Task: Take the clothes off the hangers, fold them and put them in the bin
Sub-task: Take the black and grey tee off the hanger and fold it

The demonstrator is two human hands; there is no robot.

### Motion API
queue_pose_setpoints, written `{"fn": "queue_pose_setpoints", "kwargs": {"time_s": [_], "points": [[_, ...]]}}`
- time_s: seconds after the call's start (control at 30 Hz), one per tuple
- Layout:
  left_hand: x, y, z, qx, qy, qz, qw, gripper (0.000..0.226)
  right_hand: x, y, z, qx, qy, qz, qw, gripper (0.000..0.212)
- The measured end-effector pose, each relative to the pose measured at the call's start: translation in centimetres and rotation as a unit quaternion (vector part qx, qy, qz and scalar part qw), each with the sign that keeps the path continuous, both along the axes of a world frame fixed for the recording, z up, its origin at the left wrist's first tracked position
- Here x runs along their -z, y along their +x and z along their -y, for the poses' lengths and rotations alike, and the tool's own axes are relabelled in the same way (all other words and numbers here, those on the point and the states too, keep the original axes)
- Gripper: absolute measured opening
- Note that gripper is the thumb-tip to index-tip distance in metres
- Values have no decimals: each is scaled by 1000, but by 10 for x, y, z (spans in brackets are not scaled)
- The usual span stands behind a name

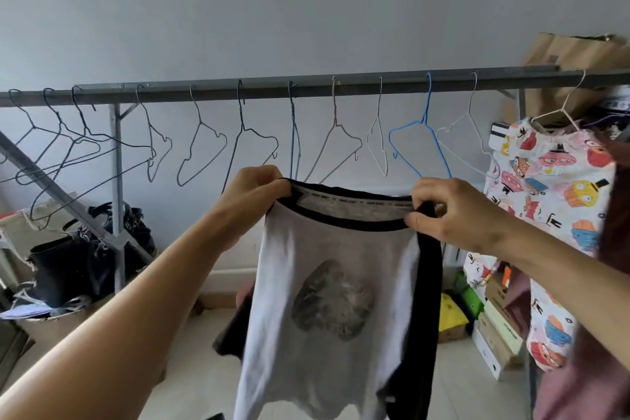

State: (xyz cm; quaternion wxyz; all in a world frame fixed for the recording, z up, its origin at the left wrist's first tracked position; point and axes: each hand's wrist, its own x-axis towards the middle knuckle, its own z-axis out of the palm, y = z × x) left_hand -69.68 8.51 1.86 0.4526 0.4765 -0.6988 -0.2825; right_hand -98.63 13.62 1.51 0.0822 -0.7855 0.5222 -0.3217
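Observation:
A white shirt (317,300) with black collar, black sleeves and a grey print hangs in the air in front of me, off any hanger. My left hand (252,194) pinches the collar at its left shoulder. My right hand (450,211) pinches the collar at its right shoulder. Behind it a grey metal rail (306,87) carries several bare wire hangers, among them a blue hanger (421,143). At the right a cartoon-print garment (545,208) still hangs on a white hanger (566,106). No bin is plainly in view.
A dark pink garment (610,283) hangs at the far right edge. Stacked shoe boxes (494,334) and a yellow bag (450,317) sit on the floor at the right. Black bags (88,259) and papers lie low at the left by the rack's leg (117,194). A cardboard box (576,54) stands above the rail.

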Motion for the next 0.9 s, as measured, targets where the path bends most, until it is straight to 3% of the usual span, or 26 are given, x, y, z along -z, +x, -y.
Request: {"fn": "queue_pose_setpoints", "kwargs": {"time_s": [0.1, 0.27, 0.4, 0.5, 0.53, 0.6, 0.63, 0.7, 0.77, 0.83, 0.9], "points": [[2, 3, -8, 103, 60, -96, 988, 15, 1, -2, 1, -39, 39, 156, 986, 30], [8, 5, -19, 149, 114, -115, 975, 21, 1, -6, 7, -78, 31, 261, 962, 28], [8, 21, -14, 193, 234, -145, 942, 65, -3, -6, 7, -67, 5, 281, 957, 22], [11, 23, -14, 177, 283, -214, 918, 41, -8, -1, 5, -131, 93, 433, 887, 19], [12, 23, -15, 173, 273, -201, 925, 31, -10, -1, 4, -145, 123, 467, 864, 17], [16, 25, -16, 196, 238, -173, 935, 23, -13, -4, 3, -149, 159, 470, 855, 17], [17, 26, -17, 199, 223, -170, 939, 18, -14, -6, 3, -144, 162, 441, 871, 17], [15, 25, -17, 166, 171, -176, 955, 9, -16, -9, 3, -84, 114, 266, 954, 20], [14, 21, -17, 106, 85, -161, 978, 22, -15, -10, 6, -25, 44, 108, 993, 20], [11, 15, -21, 75, 16, -150, 986, 27, -10, -7, 6, -39, 42, 141, 988, 21], [6, 14, -25, 59, -17, -139, 988, 27, -7, -4, 3, -90, 88, 307, 943, 20]]}}
